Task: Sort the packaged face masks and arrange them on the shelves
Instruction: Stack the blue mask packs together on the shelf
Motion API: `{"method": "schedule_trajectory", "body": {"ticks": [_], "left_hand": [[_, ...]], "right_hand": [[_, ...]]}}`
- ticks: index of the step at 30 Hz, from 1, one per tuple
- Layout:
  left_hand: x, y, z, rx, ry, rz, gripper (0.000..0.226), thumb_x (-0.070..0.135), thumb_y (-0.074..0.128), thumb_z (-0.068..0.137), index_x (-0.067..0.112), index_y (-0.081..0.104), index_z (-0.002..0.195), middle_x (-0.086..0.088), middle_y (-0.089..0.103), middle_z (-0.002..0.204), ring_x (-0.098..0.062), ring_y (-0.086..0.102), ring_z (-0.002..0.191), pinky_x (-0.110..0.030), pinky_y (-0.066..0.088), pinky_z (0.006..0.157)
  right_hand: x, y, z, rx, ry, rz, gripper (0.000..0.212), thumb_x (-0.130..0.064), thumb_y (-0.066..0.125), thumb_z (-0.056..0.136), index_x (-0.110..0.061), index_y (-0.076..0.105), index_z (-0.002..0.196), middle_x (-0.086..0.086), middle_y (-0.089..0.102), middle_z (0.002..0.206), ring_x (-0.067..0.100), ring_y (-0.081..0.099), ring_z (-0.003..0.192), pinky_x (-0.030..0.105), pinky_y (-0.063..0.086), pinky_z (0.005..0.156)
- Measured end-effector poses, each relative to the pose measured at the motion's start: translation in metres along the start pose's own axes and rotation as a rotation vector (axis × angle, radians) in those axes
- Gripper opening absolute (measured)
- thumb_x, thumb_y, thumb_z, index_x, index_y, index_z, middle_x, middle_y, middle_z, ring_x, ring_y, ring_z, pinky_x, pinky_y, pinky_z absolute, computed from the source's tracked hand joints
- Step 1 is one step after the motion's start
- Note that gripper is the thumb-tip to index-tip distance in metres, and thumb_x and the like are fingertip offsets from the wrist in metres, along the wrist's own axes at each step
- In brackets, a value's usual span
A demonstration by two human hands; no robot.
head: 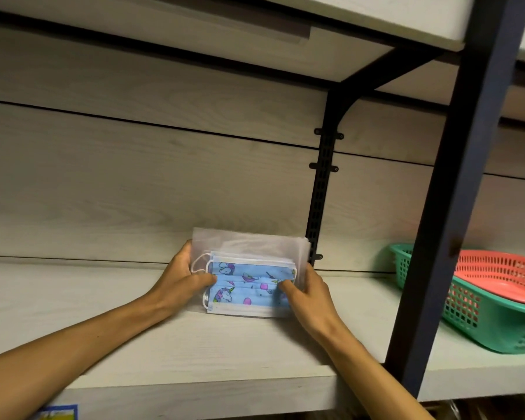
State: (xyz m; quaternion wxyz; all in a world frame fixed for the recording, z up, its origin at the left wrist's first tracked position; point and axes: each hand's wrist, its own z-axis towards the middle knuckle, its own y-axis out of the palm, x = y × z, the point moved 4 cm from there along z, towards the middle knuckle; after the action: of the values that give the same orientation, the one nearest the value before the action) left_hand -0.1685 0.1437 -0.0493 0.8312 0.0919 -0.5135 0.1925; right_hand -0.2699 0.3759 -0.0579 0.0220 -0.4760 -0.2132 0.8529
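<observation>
**Hands square a stack of mask packs against the back of the shelf**

The left hand (191,275) clasps the left end of a stack of packaged face masks (249,286), its thumb lying across the front of the nearest pack and its fingers curling round behind. The right hand (303,291) mirrors it on the other end, thumb on the printed front, fingers wrapped round the right edge. Gripping from both ends at once looks like a way to keep the slippery clear sleeves from sliding apart while the stack is stood on its long edge.

The stack rests on the pale wooden shelf (194,353), set well back from the front lip and close to the back panel (134,192), which it leans toward; whether it touches the panel cannot be told. The front pack shows a blue mask with a unicorn print, white ear loops bunched at its left end. Behind it the tops of further clear sleeves rise higher, so several packs are probably being bundled as one sort.

Just to the right of the stack runs the black slotted upright (319,201) of the shelf bracket, a likely stop for the row. Beyond the dark front post (437,237), well apart, a green basket (482,322) sits on the same shelf with a red basket (503,277) nested in it.

The packs seem nearly placed; letting go without toppling them is the likely remaining care.
</observation>
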Motion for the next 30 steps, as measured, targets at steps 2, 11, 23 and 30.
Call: {"method": "schedule_trajectory", "body": {"ticks": [2,11,23,30], "left_hand": [[-0.002,-0.002,0.002,0.028,0.033,0.047,0.057,-0.005,0.07,0.07,0.02,0.056,0.12,0.002,0.074,0.114,-0.022,0.07,0.109,-0.029,0.06,0.08],[0.037,-0.006,-0.002,0.181,0.306,0.406,0.047,0.012,0.069,0.076,0.028,0.054,0.117,0.007,0.073,0.097,-0.027,0.07,0.088,-0.048,0.058,0.081],[0.136,0.032,-0.012,0.15,1.0,1.026,0.062,0.014,0.064,0.072,0.023,0.051,0.132,0.002,0.07,0.11,-0.023,0.067,0.089,-0.027,0.048,0.078],[0.082,0.034,-0.021,0.249,0.048,0.385,0.078,0.032,0.073,0.09,0.015,0.027,0.15,-0.003,0.038,0.153,-0.018,0.042,0.137,-0.034,0.036,0.113]], "right_hand": [[0.0,-0.001,-0.001,0.009,-0.001,-0.046,0.032,-0.038,0.056,0.075,-0.03,0.062,0.106,-0.015,0.07,0.099,0.008,0.066,0.091,0.034,0.055,0.081],[-0.03,-0.023,0.0,0.208,-0.175,0.052,0.067,-0.026,0.072,0.074,-0.029,0.045,0.135,-0.012,0.059,0.129,0.002,0.059,0.11,0.021,0.051,0.093],[-0.076,-0.032,0.014,-0.064,-0.338,-0.373,0.029,-0.042,0.055,0.079,-0.021,0.066,0.096,-0.003,0.072,0.086,0.021,0.067,0.08,0.04,0.056,0.072],[-0.048,-0.027,0.005,0.006,0.143,0.201,0.007,-0.018,0.066,0.082,-0.015,0.068,0.076,-0.004,0.065,0.069,0.011,0.057,0.055,0.017,0.042,0.046]]}}
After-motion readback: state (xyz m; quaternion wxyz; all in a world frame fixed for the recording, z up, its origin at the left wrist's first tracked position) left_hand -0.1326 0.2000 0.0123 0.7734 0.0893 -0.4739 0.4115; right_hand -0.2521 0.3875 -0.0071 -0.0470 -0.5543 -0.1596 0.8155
